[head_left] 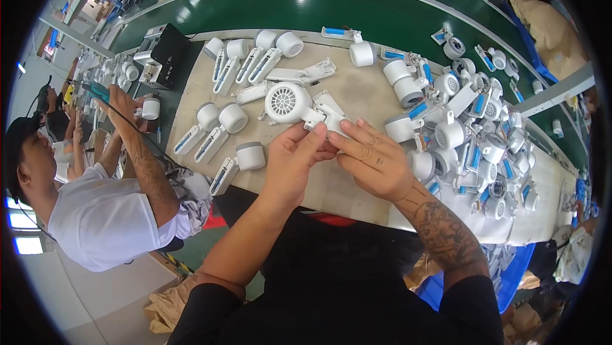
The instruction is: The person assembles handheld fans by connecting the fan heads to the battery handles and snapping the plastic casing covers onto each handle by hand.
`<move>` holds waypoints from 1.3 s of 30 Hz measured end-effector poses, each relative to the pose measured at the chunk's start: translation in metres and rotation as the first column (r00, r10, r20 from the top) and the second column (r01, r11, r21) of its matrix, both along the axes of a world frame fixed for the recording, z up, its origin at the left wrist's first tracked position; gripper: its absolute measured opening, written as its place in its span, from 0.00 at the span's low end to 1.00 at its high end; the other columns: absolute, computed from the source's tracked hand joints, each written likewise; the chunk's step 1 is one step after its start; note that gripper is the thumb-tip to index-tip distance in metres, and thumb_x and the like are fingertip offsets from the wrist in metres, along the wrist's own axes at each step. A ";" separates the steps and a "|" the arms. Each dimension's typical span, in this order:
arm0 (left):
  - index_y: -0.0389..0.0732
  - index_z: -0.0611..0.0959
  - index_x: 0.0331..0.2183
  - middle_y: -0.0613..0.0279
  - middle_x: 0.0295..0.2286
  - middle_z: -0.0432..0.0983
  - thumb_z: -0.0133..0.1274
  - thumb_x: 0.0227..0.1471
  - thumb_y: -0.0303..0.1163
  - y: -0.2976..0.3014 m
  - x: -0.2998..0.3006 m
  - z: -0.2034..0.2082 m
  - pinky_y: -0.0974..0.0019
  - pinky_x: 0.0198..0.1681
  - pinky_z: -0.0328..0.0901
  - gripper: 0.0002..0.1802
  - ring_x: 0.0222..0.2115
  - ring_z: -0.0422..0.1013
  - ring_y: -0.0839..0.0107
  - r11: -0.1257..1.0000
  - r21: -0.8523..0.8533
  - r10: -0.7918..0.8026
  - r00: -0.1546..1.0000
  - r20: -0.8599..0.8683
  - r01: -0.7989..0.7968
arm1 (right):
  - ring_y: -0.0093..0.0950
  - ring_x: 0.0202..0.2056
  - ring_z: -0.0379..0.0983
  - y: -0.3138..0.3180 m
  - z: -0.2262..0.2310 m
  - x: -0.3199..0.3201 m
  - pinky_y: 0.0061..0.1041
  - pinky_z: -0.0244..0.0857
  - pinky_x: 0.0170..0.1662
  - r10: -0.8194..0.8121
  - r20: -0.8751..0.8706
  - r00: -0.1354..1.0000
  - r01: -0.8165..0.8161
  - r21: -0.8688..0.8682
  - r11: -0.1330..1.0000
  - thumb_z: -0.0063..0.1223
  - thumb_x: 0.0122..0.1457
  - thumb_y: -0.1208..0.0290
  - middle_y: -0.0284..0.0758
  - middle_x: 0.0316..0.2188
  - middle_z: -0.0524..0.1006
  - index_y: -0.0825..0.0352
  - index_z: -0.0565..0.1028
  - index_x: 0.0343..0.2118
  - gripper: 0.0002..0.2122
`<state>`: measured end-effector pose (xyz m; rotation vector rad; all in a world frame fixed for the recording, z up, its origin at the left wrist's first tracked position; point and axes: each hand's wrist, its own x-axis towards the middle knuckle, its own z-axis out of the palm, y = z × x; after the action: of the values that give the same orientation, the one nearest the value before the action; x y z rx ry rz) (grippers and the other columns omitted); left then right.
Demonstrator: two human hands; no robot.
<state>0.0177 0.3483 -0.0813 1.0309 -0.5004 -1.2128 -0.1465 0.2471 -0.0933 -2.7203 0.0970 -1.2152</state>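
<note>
Between my two hands is a white handheld fan (284, 103) with a round slotted grille. Its short neck is pinched between the thumb and fingers of my left hand (292, 160). From the other side, my right hand (375, 159) closes its fingers on the hinge end of the same fan, and the fingers hide part of that joint. Just behind lie long white handle shells (306, 72) on the beige work surface (280, 179). Fans with handles attached (220, 128) rest to the left in two groups.
A heap of fan heads with blue batteries (472, 128) covers the right side. Beyond runs a green conveyor belt (255, 10). A black box-shaped device (167, 52) stands far left, near a co-worker (108, 211) holding a teal tool (95, 90). A blue bin (516, 275) sits lower right.
</note>
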 end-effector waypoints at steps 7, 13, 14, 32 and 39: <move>0.36 0.81 0.42 0.60 0.36 0.80 0.51 0.63 0.37 0.002 0.000 -0.001 0.67 0.43 0.71 0.14 0.36 0.76 0.73 0.999 0.010 -0.044 0.999 -0.030 0.044 | 0.36 0.55 0.73 0.000 -0.005 -0.002 0.40 0.69 0.58 0.063 -0.044 0.997 -0.063 0.005 0.998 0.60 0.51 0.80 0.37 0.50 0.78 0.68 0.78 0.29 0.03; 0.36 0.80 0.43 0.60 0.36 0.80 0.51 0.63 0.38 0.003 -0.001 0.002 0.68 0.43 0.71 0.15 0.36 0.76 0.73 1.000 0.013 -0.022 0.999 -0.047 0.023 | 0.38 0.56 0.73 -0.004 0.000 0.000 0.41 0.69 0.58 0.095 -0.040 0.995 -0.096 -0.017 0.995 0.61 0.50 0.79 0.38 0.50 0.78 0.68 0.78 0.30 0.04; 0.36 0.80 0.43 0.60 0.36 0.80 0.51 0.63 0.38 0.002 0.000 0.004 0.68 0.43 0.71 0.15 0.36 0.76 0.73 1.000 0.004 -0.014 0.999 -0.051 0.014 | 0.39 0.55 0.73 -0.005 0.002 0.001 0.41 0.69 0.58 0.096 -0.039 0.995 -0.098 -0.038 0.994 0.63 0.49 0.78 0.39 0.50 0.78 0.68 0.79 0.32 0.06; 0.34 0.80 0.45 0.64 0.36 0.80 0.58 0.59 0.34 0.007 0.004 -0.005 0.72 0.37 0.67 0.15 0.33 0.73 0.80 0.996 -0.052 0.082 0.969 0.233 -0.072 | 0.38 0.49 0.77 0.011 0.014 0.012 0.37 0.70 0.56 -0.133 0.035 0.991 0.108 0.402 0.909 0.68 0.47 0.73 0.43 0.48 0.78 0.67 0.79 0.48 0.22; 0.39 0.81 0.43 0.68 0.33 0.80 0.61 0.56 0.33 0.009 0.012 -0.003 0.75 0.33 0.66 0.14 0.30 0.72 0.81 0.994 -0.095 0.055 0.992 0.111 -0.044 | 0.14 0.28 0.66 0.030 -0.003 0.014 0.19 0.61 0.31 -0.044 0.028 0.999 -0.022 0.993 0.116 0.61 0.60 0.63 0.28 0.23 0.75 0.71 0.78 0.31 0.13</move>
<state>0.0299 0.3570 -0.0840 1.0308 -0.6110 -1.0813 -0.1322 0.2770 -0.0967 -1.3913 0.6757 -0.6899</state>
